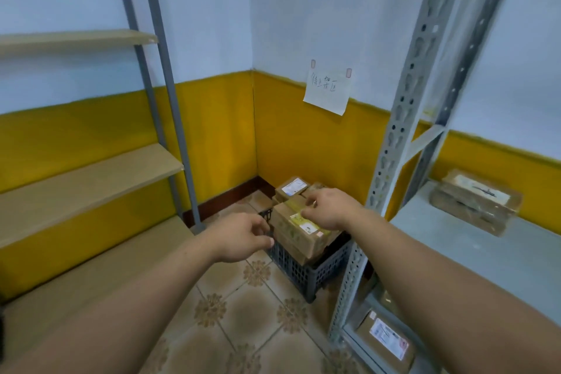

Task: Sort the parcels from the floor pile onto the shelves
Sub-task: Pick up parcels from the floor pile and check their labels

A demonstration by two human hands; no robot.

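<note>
**Parcels in crate, room corner: both hands at the load**

Top parcel (299, 223): brown carton with yellow tape and a small white label. It lies tilted on top of the load in a dark grey slatted crate (315, 267). More cartons sit under it, and the load stands above the crate rim. A second labelled parcel (293, 188) is behind it, nearer the wall corner; I cannot tell whether it is inside the crate.

Right hand (332, 209): over the far side of the top parcel, fingers (311, 202) bent down toward its top face. Contact or grip cannot be told.

Left hand (239, 237): at the crate's left rim, fingers curled and thumb close to the rim. Cannot tell if it has hold of anything.

The crate stands on the patterned tile floor (230, 313), between wooden shelves (91, 173) on the left and a grey metal rack (403, 130) on the right.

Rack contents: a tape-wrapped parcel (476, 202) on the upper shelf, against the yellow wall, and a labelled carton (387, 340) on the lower shelf.

A handwritten paper note (328, 91) is taped to the wall above the crate.
</note>
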